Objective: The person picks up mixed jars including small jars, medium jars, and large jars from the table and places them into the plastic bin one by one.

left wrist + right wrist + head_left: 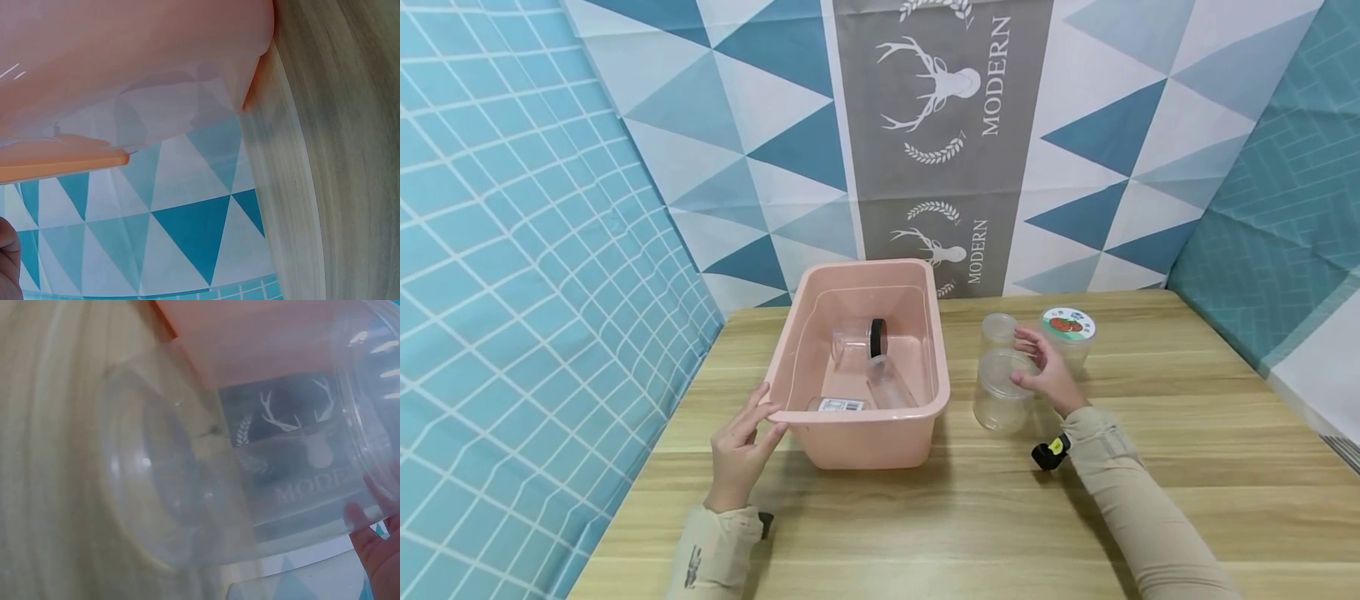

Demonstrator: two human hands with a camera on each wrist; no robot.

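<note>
At the near left corner of a pink plastic basin (865, 442), my left hand (741, 450) holds the rim between thumb and fingers. The basin's wall (125, 56) fills much of the left wrist view, where only a bit of a finger shows at the edge. My right hand (1048, 375) is spread at the lid of a large clear jar (1000, 408), which stands upright on the table. The thumb overlaps the lid, and the fingers reach past its far side. In the right wrist view, fingertips (357, 515) show beside the clear jar (269, 506).
Behind the large jar stands a smaller clear jar (997, 329). Right of the hand is a jar with a tomato-printed lid (1069, 323). Inside the basin lie a clear jar with a black lid (877, 337), a clear tapered container (891, 385) and a piece with a barcode label (841, 405).
</note>
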